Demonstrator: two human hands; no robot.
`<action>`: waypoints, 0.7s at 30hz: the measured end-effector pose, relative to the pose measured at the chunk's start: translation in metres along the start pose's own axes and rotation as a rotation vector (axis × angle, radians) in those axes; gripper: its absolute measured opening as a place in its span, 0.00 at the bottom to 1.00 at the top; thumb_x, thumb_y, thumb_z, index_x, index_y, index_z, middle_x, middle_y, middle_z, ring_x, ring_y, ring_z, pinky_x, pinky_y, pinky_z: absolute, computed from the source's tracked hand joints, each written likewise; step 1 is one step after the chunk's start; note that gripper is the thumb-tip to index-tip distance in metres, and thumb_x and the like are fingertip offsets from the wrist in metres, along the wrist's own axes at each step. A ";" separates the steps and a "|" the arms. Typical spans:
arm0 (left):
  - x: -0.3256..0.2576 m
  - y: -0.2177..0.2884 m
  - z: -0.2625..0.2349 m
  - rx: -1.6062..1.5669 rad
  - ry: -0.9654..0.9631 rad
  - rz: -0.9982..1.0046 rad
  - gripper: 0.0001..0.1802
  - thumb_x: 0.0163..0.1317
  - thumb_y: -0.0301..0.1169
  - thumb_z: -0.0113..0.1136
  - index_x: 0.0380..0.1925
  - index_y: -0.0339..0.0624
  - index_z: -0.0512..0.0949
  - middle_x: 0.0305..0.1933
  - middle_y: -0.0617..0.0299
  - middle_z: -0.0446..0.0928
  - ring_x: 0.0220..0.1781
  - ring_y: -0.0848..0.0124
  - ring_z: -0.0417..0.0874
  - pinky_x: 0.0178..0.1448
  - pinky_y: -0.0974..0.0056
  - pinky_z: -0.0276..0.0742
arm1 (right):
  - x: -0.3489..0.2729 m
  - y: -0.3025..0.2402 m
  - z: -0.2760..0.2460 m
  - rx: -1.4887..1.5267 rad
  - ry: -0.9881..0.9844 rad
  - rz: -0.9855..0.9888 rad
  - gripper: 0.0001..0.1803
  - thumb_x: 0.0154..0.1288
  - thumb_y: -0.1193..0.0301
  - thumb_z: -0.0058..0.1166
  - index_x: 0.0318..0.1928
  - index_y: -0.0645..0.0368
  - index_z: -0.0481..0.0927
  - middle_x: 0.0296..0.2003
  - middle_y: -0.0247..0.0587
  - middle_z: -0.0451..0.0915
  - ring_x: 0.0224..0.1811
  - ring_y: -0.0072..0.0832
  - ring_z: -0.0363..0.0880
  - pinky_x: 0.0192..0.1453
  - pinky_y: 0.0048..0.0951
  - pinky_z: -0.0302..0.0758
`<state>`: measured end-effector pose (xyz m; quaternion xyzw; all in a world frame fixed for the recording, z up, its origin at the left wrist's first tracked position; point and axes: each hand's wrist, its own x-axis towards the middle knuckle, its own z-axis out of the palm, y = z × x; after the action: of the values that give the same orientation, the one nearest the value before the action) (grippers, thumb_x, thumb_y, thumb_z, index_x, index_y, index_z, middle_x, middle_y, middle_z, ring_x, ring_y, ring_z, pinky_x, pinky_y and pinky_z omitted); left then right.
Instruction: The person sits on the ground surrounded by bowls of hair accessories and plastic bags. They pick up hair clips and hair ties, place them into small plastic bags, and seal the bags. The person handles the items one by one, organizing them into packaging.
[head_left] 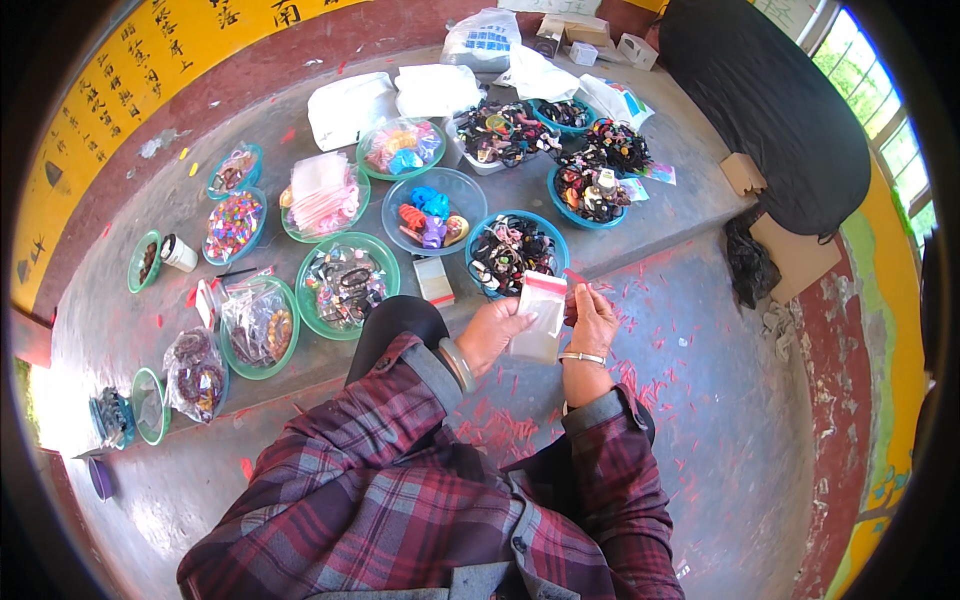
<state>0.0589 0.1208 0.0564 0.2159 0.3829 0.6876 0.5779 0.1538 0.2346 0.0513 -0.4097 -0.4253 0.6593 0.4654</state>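
Note:
My left hand (488,334) pinches the left edge of a small clear plastic bag (538,334) between thumb and fingers. A red band crosses the bag near its top. Just right of it, my right hand (592,316) is closed, with a thin red strip (574,276) jutting from its fingertips. The bag looks flat, and I cannot make out anything inside. Directly beyond my hands stands a blue basin (562,252) heaped with dark hair ties. Beside that, a small box (434,281) holds more flat clear bags.
Several basins of hair accessories and beads cover the raised ledge, among them a green basin (302,318) and a clear bowl (392,232). White bags (350,108) lie behind them. Red strips (505,428) litter the floor. A black plastic bag (752,268) and cardboard (795,256) lie to the right.

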 end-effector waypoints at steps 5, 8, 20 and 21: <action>0.000 0.003 0.001 0.049 -0.027 -0.010 0.13 0.61 0.30 0.49 0.43 0.33 0.71 0.39 0.61 0.76 0.39 0.75 0.77 0.45 0.69 0.73 | 0.001 -0.005 -0.005 0.006 -0.014 -0.006 0.06 0.56 0.71 0.55 0.29 0.63 0.79 0.18 0.32 0.75 0.17 0.16 0.69 0.21 0.17 0.64; 0.002 0.002 -0.003 0.073 0.004 -0.037 0.13 0.61 0.30 0.49 0.42 0.33 0.72 0.38 0.63 0.76 0.37 0.76 0.77 0.44 0.70 0.73 | -0.007 -0.020 0.003 -0.110 -0.142 -0.217 0.06 0.56 0.73 0.54 0.30 0.63 0.79 0.19 0.32 0.75 0.18 0.15 0.68 0.22 0.17 0.65; 0.003 -0.007 -0.013 0.470 -0.072 -0.060 0.11 0.59 0.26 0.51 0.41 0.34 0.73 0.34 0.67 0.75 0.35 0.81 0.74 0.40 0.71 0.71 | -0.001 -0.018 -0.005 -0.171 -0.215 -0.113 0.06 0.61 0.71 0.48 0.32 0.61 0.75 0.17 0.35 0.75 0.11 0.14 0.64 0.13 0.16 0.59; 0.002 -0.006 -0.010 0.453 -0.074 -0.071 0.11 0.59 0.26 0.51 0.41 0.34 0.73 0.34 0.67 0.75 0.35 0.80 0.74 0.40 0.71 0.72 | 0.000 -0.020 -0.006 -0.140 -0.191 -0.115 0.06 0.61 0.71 0.48 0.32 0.60 0.74 0.16 0.36 0.75 0.10 0.14 0.63 0.12 0.17 0.58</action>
<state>0.0542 0.1200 0.0453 0.3516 0.5134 0.5551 0.5520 0.1642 0.2398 0.0681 -0.3516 -0.5354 0.6362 0.4302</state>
